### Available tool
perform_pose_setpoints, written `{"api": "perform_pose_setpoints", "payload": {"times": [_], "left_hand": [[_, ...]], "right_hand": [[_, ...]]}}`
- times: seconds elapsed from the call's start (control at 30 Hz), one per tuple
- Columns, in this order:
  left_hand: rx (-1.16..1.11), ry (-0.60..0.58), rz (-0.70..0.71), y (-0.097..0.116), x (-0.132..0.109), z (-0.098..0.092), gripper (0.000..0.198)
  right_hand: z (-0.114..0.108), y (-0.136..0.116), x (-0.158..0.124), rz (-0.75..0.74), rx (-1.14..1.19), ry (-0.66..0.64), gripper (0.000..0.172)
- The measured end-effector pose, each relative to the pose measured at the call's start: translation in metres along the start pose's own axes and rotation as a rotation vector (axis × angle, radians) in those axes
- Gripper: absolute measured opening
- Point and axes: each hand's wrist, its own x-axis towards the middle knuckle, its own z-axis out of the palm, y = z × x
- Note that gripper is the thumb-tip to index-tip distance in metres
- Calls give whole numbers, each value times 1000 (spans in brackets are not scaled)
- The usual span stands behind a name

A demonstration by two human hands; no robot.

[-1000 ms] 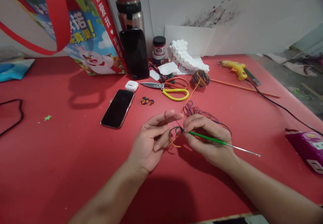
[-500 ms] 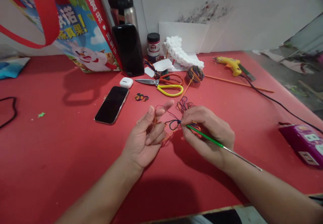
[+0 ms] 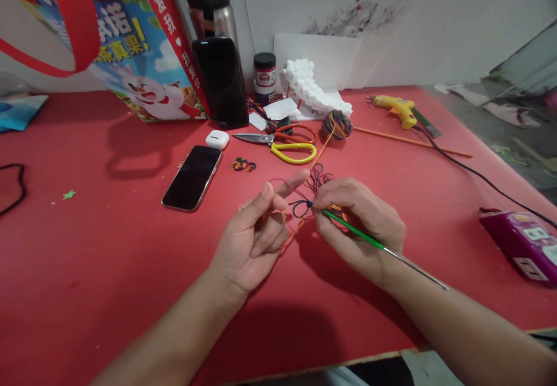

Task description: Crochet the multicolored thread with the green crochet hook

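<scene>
My right hand [image 3: 359,223] is closed on a crochet hook [image 3: 363,236] with a green grip and a metal shaft that points back along my wrist. Its thumb and forefinger also pinch a small dark blue loop of yarn [image 3: 300,208]. Multicoloured yarn [image 3: 319,177] lies loosely tangled behind those fingers. Opposite, my left hand [image 3: 261,229] is curled palm up, its index finger stretched toward the loop. A thin reddish strand runs from its thumb and fingers to the loop, and an orange strand passes below. Farther back sits the yarn ball [image 3: 337,125], its orange strand leading toward my right hand.
Scissors [image 3: 278,144], a small crocheted piece [image 3: 244,165], a phone [image 3: 192,178] and a white earbud case [image 3: 217,139] lie on the red table [image 3: 143,270]. A yellow glue gun [image 3: 395,110] and a purple box [image 3: 522,246] are at the right. A printed bag [image 3: 152,78] stands back left.
My left index finger has extended to the right, toward the yarn loop, and the left fingers have shifted slightly. My right hand keeps its hold on the hook and loop.
</scene>
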Motion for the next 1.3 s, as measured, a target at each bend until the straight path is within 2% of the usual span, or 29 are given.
{"api": "perform_pose_setpoints", "payload": {"times": [0.1, 0.27, 0.33, 0.47, 0.6, 0.83, 1.03, 1.17, 1.3], "left_hand": [[36, 37, 34, 2, -1, 0, 34], [196, 145, 168, 0, -2, 0, 19], [253, 192, 172, -4, -2, 1, 19], [257, 271, 125, -12, 0, 3, 31], [232, 250, 140, -16, 1, 3, 43], [250, 304, 121, -13, 0, 3, 41], [432, 282, 197, -6, -3, 1, 58], [518, 247, 259, -3, -4, -1, 60], [564, 203, 293, -2, -5, -2, 57]], "right_hand": [[1, 1, -1, -15, -5, 0, 24], [0, 1, -2, -50, -41, 3, 25], [-1, 1, -2, -62, -60, -3, 25], [-2, 1, -1, -100, -93, 1, 24], [-2, 2, -1, -126, -103, 6, 24], [-3, 4, -2, -105, -77, -39, 26], [0, 2, 1, -141, -28, -26, 22], [-2, 0, 2, -208, -38, -40, 23], [-3, -2, 2, -168, -93, -6, 25]]}}
